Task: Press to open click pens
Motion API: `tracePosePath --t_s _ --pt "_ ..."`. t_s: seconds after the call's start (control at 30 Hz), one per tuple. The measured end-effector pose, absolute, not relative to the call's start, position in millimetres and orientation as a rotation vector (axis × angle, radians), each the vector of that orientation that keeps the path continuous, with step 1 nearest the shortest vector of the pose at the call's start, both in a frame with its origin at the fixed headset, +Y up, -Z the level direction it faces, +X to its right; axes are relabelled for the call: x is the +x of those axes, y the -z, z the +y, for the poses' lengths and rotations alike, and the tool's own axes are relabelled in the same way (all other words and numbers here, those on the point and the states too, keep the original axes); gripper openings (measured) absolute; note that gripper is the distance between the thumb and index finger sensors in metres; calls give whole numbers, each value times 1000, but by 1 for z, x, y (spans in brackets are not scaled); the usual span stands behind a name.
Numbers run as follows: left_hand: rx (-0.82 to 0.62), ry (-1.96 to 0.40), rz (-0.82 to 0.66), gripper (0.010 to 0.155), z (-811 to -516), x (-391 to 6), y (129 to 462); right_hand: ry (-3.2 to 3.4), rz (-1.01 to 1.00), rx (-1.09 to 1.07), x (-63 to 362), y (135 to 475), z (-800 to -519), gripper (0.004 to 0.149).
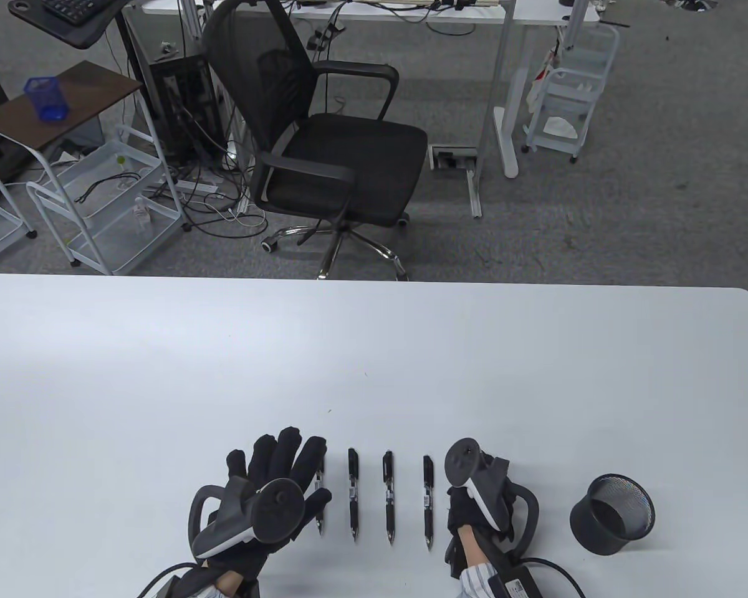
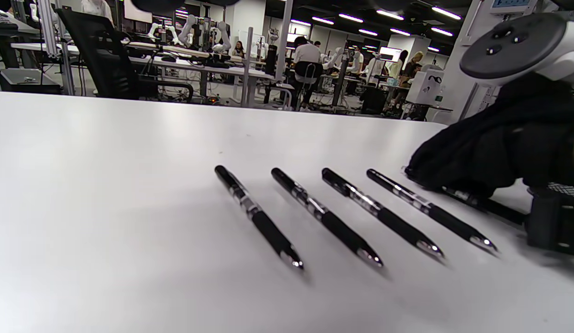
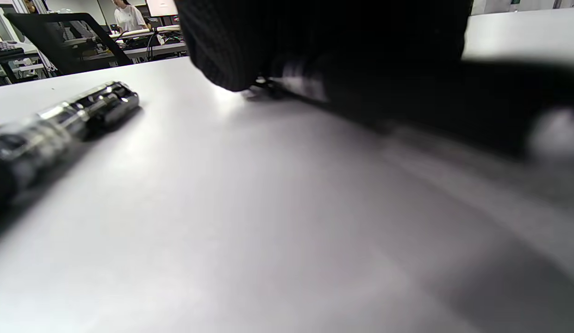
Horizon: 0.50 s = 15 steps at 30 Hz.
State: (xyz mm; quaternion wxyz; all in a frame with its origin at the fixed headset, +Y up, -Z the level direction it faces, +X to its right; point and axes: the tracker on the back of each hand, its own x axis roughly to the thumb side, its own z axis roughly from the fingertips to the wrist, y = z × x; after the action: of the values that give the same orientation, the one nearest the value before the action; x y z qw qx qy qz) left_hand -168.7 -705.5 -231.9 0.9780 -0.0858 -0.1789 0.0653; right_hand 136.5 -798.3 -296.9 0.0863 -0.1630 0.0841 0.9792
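Observation:
Four black click pens lie side by side on the white table, tips toward me: the leftmost pen, the second, the third and the fourth. My left hand lies flat with its fingers spread, just left of the leftmost pen and touching it. My right hand is curled down to the right of the fourth pen. In the left wrist view it covers a fifth pen on the table. In the right wrist view its fingers close on that blurred pen.
A black mesh pen cup stands at the right of my right hand. A black office chair stands beyond the table's far edge. The fourth pen's clicker end lies at the left in the right wrist view.

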Motion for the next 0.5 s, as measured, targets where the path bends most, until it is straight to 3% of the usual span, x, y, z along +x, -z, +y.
tracePosePath --t_s 0.33,0.5 --pt "-175 -129 -360 69 -705 -169 232 -2866 303 -505 138 296 -796 61" --pt "-173 -130 -360 69 -705 -168 232 -2816 169 -399 137 291 -771 64"
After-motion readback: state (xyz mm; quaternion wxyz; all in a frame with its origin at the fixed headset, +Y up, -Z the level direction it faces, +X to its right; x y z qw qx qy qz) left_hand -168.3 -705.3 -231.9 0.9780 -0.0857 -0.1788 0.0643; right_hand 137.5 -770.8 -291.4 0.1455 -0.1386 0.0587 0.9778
